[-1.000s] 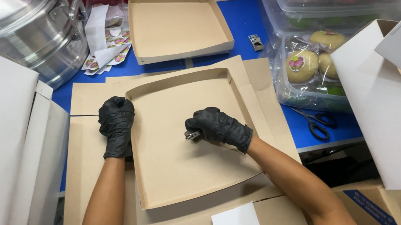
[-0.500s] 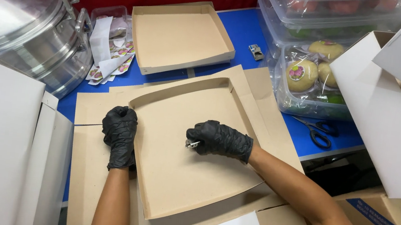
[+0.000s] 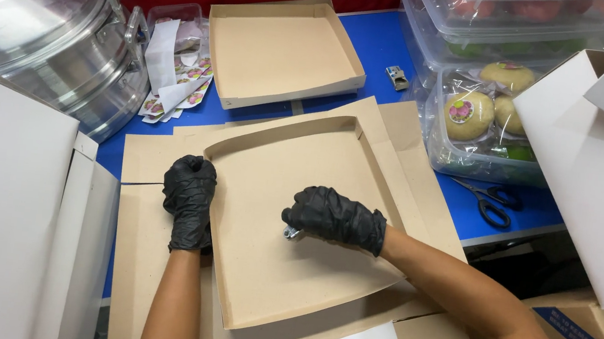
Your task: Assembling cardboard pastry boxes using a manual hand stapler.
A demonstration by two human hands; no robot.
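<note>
Your left hand [image 3: 189, 202] presses the left wall of the brown, shallow cardboard tray [image 3: 270, 249]; your right hand [image 3: 334, 217] is clenched around a small metal tool [image 3: 292, 232].

Black gloves on left hand [image 3: 189, 201] and right hand [image 3: 336, 217], tan cardboard tray [image 3: 284, 258], blue table [image 3: 384, 46], silver pot [image 3: 38, 26], black-handled scissors [image 3: 491, 202]

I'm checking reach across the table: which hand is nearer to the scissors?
The right hand. It rests on the middle of the brown cardboard tray, with the scissors off to its right on the blue table. The left hand, at the tray's left wall, is farther.
</note>
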